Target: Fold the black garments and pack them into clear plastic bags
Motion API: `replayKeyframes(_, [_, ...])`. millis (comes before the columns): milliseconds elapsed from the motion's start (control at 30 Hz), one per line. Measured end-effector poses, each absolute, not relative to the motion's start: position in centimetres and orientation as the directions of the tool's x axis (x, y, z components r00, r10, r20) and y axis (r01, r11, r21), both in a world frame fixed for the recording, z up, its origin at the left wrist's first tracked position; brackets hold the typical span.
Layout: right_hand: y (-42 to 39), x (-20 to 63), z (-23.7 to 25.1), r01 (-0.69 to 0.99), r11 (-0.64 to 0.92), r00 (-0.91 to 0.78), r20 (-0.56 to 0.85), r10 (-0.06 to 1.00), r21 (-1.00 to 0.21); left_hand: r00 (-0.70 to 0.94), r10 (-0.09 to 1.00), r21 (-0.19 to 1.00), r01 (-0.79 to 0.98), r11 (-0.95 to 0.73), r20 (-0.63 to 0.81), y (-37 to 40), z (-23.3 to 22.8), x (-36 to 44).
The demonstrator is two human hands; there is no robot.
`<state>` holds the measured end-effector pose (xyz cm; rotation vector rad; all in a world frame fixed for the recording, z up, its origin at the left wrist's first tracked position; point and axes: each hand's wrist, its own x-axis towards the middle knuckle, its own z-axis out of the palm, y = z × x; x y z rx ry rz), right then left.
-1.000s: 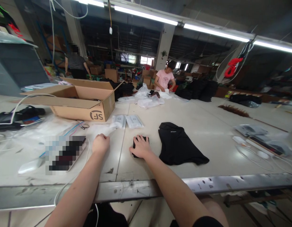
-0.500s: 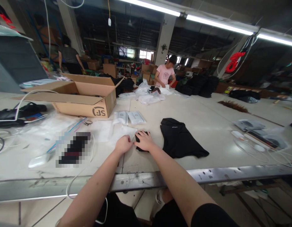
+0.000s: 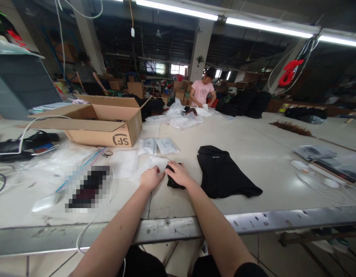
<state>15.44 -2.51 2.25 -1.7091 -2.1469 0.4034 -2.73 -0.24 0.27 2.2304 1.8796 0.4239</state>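
A small folded black garment (image 3: 173, 181) lies on the table under my right hand (image 3: 179, 175), whose fingers wrap over its top. Just to the left, my left hand (image 3: 151, 178) is closed, thumb and fingers pinched at the edge of a thin clear plastic bag (image 3: 157, 162). The fingertips of both hands almost meet. Spread flat to the right lies a black garment (image 3: 224, 171) with a small pale print near its upper edge. Two packed white packets (image 3: 157, 146) rest beyond my hands.
An open cardboard box (image 3: 108, 135) stands at the back left, near loose clear plastic bags (image 3: 59, 157). White cables (image 3: 319, 188) and a boxed device (image 3: 333, 171) lie at the right. A metal edge (image 3: 178, 229) runs along the front. A co-worker (image 3: 201, 91) stands across the table.
The folded black garment looks more bunched and slightly tilted under my right hand. The view has shifted a little; my left hand keeps nearly the same place beside it.
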Motion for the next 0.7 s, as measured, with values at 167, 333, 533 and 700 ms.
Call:
replayKeyframes(167, [-3.8,17.0,2.2,0.847,-0.172,0.299,0.184,0.936,-0.503,0.142,0.986,0.336,0.927,-0.165,0.09,-0.3,0.5,-2.6])
replayKeyframes(333, [-3.7,18.4,2.5,0.799,-0.25,0.26,-0.061,0.964,-0.547,0.137,0.986,0.364,0.917,-0.161,0.092,-0.2,0.4,-2.5])
replayKeyframes(533, [-3.8,18.5,2.6,0.417,-0.156,-0.076,-0.205,0.976,-0.896,0.144,0.982,0.448,0.875,-0.184,0.124,0.0,0.3,-2.8])
replayKeyframes(700, [-4.4,18.4,2.9,-0.124,-0.195,-0.334,-0.144,0.932,-0.973,0.209,0.97,0.548,0.801,-0.242,0.122,-0.1,0.6,-3.4])
